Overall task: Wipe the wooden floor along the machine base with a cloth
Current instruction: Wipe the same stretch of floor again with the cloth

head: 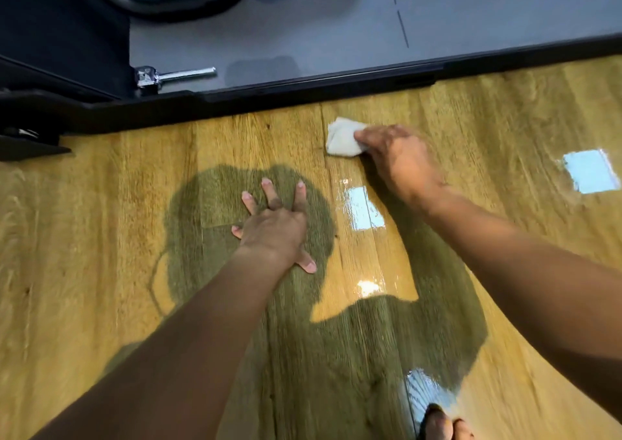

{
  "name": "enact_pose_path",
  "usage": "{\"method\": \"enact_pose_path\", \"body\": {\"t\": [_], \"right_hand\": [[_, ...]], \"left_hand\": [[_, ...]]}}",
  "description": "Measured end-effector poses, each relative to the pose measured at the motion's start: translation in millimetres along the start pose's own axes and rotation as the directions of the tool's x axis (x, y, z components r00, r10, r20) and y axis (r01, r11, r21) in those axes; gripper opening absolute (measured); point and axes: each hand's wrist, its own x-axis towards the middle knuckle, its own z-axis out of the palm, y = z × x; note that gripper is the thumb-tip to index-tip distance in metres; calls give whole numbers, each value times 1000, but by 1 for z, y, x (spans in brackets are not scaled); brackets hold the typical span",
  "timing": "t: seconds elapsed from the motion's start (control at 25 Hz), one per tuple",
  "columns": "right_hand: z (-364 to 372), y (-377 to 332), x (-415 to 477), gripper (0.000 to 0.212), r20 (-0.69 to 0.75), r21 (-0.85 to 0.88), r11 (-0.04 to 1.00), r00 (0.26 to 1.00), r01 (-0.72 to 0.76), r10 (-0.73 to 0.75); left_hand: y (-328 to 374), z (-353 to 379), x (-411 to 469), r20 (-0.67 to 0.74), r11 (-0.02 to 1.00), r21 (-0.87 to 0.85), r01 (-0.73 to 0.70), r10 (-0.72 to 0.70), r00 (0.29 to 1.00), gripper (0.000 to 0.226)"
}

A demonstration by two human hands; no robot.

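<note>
Here the black machine base [303, 91] runs as one long edge across the far side of the scene, from left to right. The wooden floor [101, 220] meets it directly. Everything nearer than that edge is open, glossy board, with pale square reflections toward the right. At the far left a black foot of the machine [30, 146] juts out onto the boards. Beyond the edge lies a grey deck [303, 18] with a chrome pin [175, 75] at its left end.

The cloth [341, 136], white and bunched, lies on the floor right of centre, close to the base edge but with a narrow strip of board between them. The right hand [400, 160] grips its right side with curled fingers, the arm stretched out from the near right. The left hand [272, 227] presses flat on the floor, nearer and to the left of the cloth, with fingers straight and spread and nothing held. Toes [437, 422] show at the near edge.
</note>
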Motion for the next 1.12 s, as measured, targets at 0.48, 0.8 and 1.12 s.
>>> {"method": "enact_pose_path", "body": {"t": [0.48,0.8,1.12], "right_hand": [[-4,-17,-108,35,73,54,989,987,136,-140],[-8,-15,-118,35,69,45,998,997,39,-42],[-20,-17,-145,39,146,33,975,964,218,-220]], "left_hand": [[1,-4,-6,-16,1000,-7,-2,1,1000,136],[-2,0,-7,-58,1000,11,-3,4,998,137],[0,-3,-8,-47,999,38,7,-5,999,137]]}}
